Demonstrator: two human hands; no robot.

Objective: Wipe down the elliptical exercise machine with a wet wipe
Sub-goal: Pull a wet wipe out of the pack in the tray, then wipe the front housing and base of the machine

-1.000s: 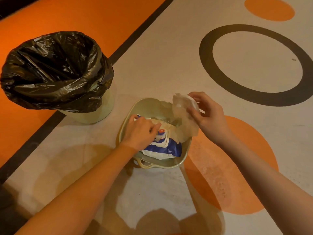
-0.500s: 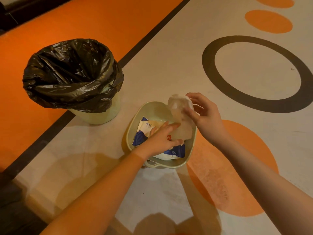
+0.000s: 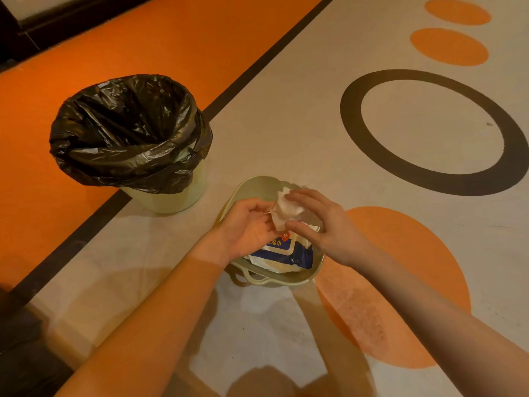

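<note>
A white wet wipe is bunched between both hands above a pale green basket on the floor. My left hand pinches the wipe's left edge with its palm turned up. My right hand grips the wipe from the right, thumb below and fingers above. A blue and white wipe packet lies in the basket under the hands. No elliptical machine is in view.
A pale bin lined with a black bag stands left of the basket, on the dark line between the orange floor and the light floor with orange spots and a dark ring.
My left hand has lifted off the packet and taken hold of the wipe beside my right hand. The wipe, hanging loose before, is now bunched between both hands. The view shifted.
</note>
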